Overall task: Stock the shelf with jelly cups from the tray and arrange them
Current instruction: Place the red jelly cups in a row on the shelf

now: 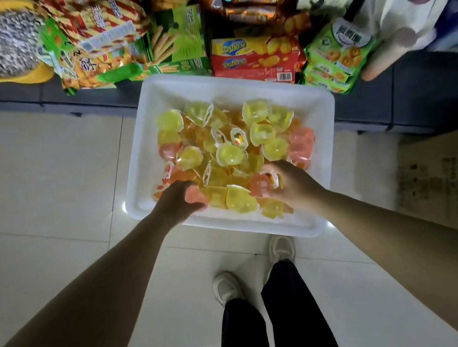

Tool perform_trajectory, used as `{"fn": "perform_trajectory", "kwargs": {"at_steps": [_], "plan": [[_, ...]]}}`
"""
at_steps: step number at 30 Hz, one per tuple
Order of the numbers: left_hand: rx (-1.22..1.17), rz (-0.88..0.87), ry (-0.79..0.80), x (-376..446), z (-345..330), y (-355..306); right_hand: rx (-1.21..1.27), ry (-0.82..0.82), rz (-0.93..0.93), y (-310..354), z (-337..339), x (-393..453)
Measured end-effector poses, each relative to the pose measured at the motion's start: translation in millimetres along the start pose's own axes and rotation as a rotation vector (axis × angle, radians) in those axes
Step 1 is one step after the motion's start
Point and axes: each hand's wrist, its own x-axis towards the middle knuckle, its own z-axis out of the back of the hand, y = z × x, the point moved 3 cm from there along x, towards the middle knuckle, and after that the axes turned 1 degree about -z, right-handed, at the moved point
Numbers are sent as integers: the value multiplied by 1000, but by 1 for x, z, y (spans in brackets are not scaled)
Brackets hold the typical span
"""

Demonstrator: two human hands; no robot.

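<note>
**Clerk A:** Pale tiled floor (48, 182) is running under everything; a dark shelf (430, 94) is crossing the top, crowded with snack packets (104, 29) and a red and yellow biscuit box (255, 59). What are the fingers doing?

**Clerk B:** Left hand (180, 201): fingers are curling round a pink jelly cup (196, 196) at the tray's near edge. Right hand (293, 183): fingers are closing on an orange-pink cup (261, 183) with its foil lid turned sideways. Both are holding, not spread.

**Clerk A:** And outward from there?

**Clerk B:** Loose jelly cups (233, 146), yellow, orange and pink, are lying heaped in the white tray (142, 144), which is sitting on the floor just before the shelf. None can be seen on the shelf yet.

**Clerk A:** Handling?

**Clerk B:** Judging by looks: light, thin-walled plastic, smooth and likely slippery, yielding if squeezed. The foil seal is probably the weak point. Taking each by the side walls, or several cupped in the palm, is looking safest; pinching the lid rim is risking a tear.
</note>
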Motion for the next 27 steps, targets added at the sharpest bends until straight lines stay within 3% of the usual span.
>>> {"fn": "perform_trajectory", "kwargs": {"at_steps": [3, 11, 17, 23, 27], "plan": [[25, 16, 34, 14, -3, 9, 16, -8, -7, -4, -5, 18], [115, -58, 128, 31, -8, 16, -82, 174, 41, -10, -8, 50], [245, -93, 123, 36, -10, 21, -297, 255, 111, -7, -3, 62], [254, -166, 116, 39, -9, 20, -472, 280, 216, 4, 0, 63], [253, -215, 136, 43, -8, 22, -455, 281, 220, -2, -1, 61]]}}
